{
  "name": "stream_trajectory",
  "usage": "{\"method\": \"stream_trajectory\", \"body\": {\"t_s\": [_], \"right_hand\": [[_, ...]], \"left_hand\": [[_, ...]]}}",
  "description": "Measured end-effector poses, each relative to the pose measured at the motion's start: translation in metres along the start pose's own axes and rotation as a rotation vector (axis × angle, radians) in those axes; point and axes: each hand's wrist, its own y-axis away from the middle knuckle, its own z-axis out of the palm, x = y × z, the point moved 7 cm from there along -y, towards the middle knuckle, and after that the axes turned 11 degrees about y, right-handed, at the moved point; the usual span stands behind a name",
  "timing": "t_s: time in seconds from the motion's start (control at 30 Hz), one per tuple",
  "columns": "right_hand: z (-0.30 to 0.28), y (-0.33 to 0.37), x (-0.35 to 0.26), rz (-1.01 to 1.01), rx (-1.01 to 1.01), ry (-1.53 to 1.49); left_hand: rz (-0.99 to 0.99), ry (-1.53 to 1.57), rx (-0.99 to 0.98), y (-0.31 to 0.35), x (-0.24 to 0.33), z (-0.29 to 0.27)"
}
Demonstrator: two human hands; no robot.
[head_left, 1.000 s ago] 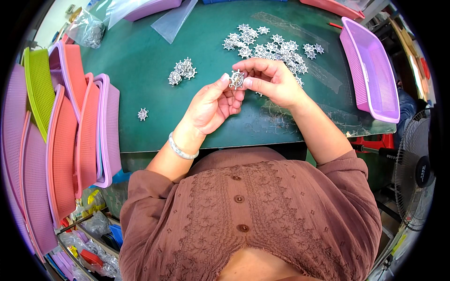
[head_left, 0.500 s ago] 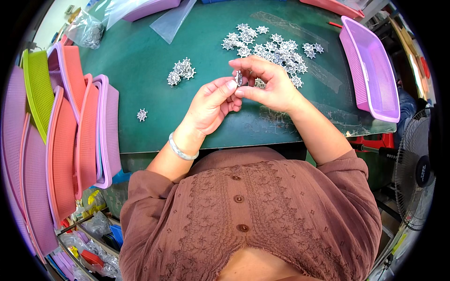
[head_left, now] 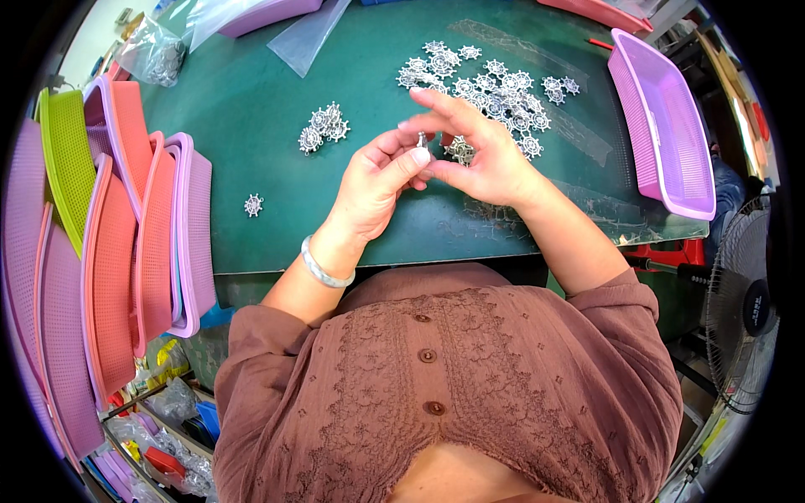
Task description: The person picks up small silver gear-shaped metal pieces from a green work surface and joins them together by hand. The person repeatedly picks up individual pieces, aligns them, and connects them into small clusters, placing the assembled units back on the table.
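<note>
Between the thumb and fingers of my left hand (head_left: 369,189) is a small silver ship's wheel charm (head_left: 423,141), seen nearly edge-on. My right hand (head_left: 496,166) meets it there, its thumb tip beside my left thumb and its index finger raised above. More ship's wheel charms (head_left: 459,151) show in the curl of my right hand, partly hidden by thumb and fingers. Beyond that hand a loose pile of charms (head_left: 511,96) lies on the green table (head_left: 277,92). A smaller cluster (head_left: 323,127) sits left of my hands, and a single charm (head_left: 253,204) lies farther left.
An empty purple basket (head_left: 662,126) stands at the table's right edge. Stacked purple, orange and green baskets (head_left: 117,277) crowd the left side. Clear plastic bags (head_left: 309,38) lie at the back. A fan (head_left: 742,302) stands at the lower right.
The charm in my left fingers has turned and sits slightly lower. My right index finger has lifted off it, and more of the charms in my right hand show.
</note>
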Motion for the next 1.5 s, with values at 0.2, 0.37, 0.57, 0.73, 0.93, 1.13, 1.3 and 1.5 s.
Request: {"method": "stream_trajectory", "body": {"t_s": [0.2,0.37,0.57,0.73,0.93,1.13,1.3,1.5], "right_hand": [[0.003,0.000,0.005,0.054,-0.037,-0.208],[0.007,0.002,0.009,0.164,-0.106,-0.410],[0.013,0.004,0.013,0.266,-0.161,-0.621],[0.015,0.004,0.010,0.281,-0.159,-0.696],[0.014,0.003,0.010,0.228,-0.156,-0.623],[0.010,0.002,0.009,0.169,-0.131,-0.535],[0.008,0.001,0.006,0.088,-0.095,-0.321],[-0.005,-0.004,0.004,0.029,-0.030,-0.022]], "left_hand": [[0.235,-0.176,-0.043,0.002,0.016,0.007],[0.435,-0.338,-0.001,0.007,0.028,0.006],[0.766,-0.718,0.010,0.017,0.042,0.015],[0.967,-1.068,0.007,0.024,0.046,0.026],[1.019,-1.074,-0.002,0.027,0.046,0.031],[0.664,-0.672,-0.016,0.018,0.038,0.017],[0.297,-0.182,-0.069,0.012,0.021,0.016],[0.043,0.062,0.111,0.005,0.005,-0.004]]}}
